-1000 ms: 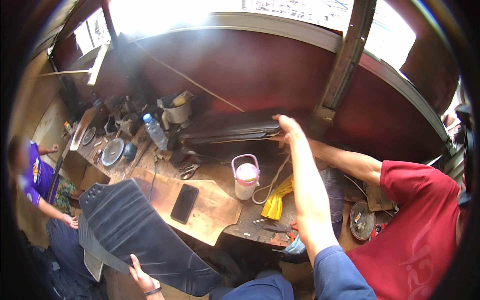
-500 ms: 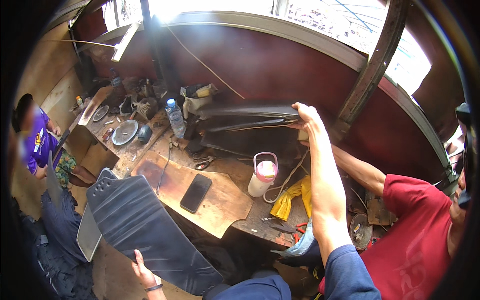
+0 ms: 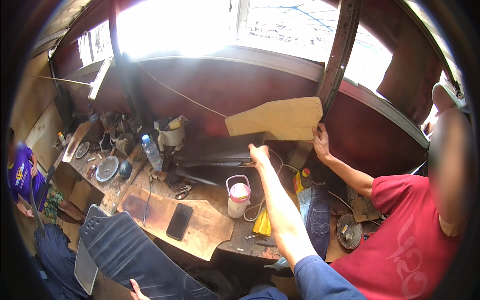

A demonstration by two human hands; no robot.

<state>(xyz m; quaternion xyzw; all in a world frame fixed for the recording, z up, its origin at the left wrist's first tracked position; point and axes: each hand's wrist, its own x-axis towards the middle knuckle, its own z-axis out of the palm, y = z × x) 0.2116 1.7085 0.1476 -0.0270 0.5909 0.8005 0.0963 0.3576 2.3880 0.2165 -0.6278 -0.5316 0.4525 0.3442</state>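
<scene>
1. The left hand (image 3: pixel 139 292) is cut off by the lower edge.
2. That edge also crops the large black panel (image 3: pixel 130 245).
3. The right hand (image 3: pixel 259 155) covers part of the black sheets' (image 3: pixel 215 148) gripped edge.
4. Its forearm partly hides the yellow cloth (image 3: pixel 262 225).
5. Clutter (image 3: pixel 117 131) far left on the bench (image 3: pixel 244 234) is too small to tell.

- The left hand (image 3: pixel 140 294), partly cut off by the lower edge, grips a long, black, ridged flexible sheet (image 3: pixel 135 247) by its rim.
- The right hand (image 3: pixel 259 154) pinches the end of a stack of flat, dark sheets (image 3: pixel 215 148).
- A co-worker in a red short-sleeved shirt (image 3: pixel 395 235) holds a flat, tan, angular board (image 3: pixel 277 119) behind that stack.
- A black rectangular phone (image 3: pixel 179 221) lies on a brown, shaped flat board (image 3: pixel 205 227), near a white-and-pink handled flask (image 3: pixel 238 200).
</scene>
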